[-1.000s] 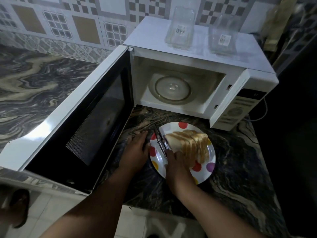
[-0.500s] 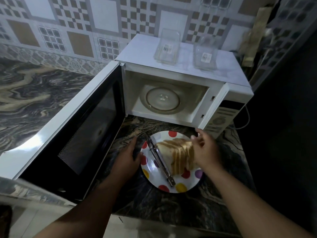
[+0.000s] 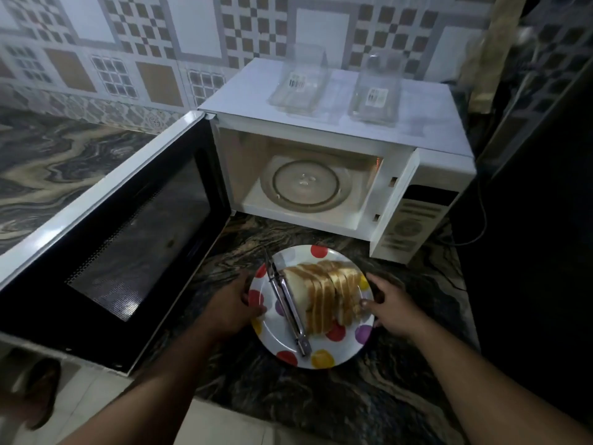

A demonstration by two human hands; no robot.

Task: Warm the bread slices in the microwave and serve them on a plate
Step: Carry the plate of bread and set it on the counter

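Note:
A white plate with coloured dots sits on the dark marbled counter in front of the microwave. Several bread slices lean in a row on it, and metal tongs lie to their left. My left hand grips the plate's left rim, thumb on top. My right hand grips the right rim, thumb over the edge next to the bread. The microwave stands open, its glass turntable bare.
The microwave door is swung wide to the left, over the counter edge. Two clear plastic containers lie on top of the microwave. A dark surface stands at the right, with a cable beside the control panel.
My right hand left the bread and tongs, swung over the slices and came down onto the plate's right rim. The left hand stayed at the left rim, with its thumb now on top.

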